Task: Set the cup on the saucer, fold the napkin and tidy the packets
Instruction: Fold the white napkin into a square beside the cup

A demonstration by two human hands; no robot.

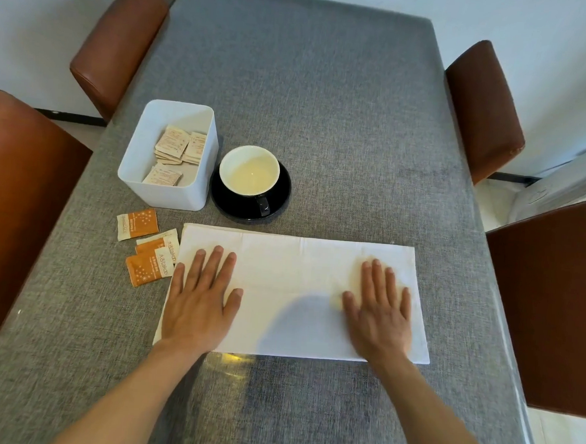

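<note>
A white napkin point(295, 273) lies flat on the table as a wide rectangle, folded over once. My left hand point(201, 295) presses palm-down on its left part, fingers spread. Palm-down on the right part rests my right hand point(380, 309). A black cup point(250, 173) with a pale inside stands upright on a black saucer point(279, 200) just beyond the napkin. Three orange packets point(147, 247) lie loose left of the napkin. A white box point(172, 152) left of the cup holds several beige packets point(178, 146).
A grey cloth covers the table point(326, 103). Brown padded chairs stand at the far left point(119, 39), near left point(18, 205), far right point(483, 110) and near right point(554, 299) sides.
</note>
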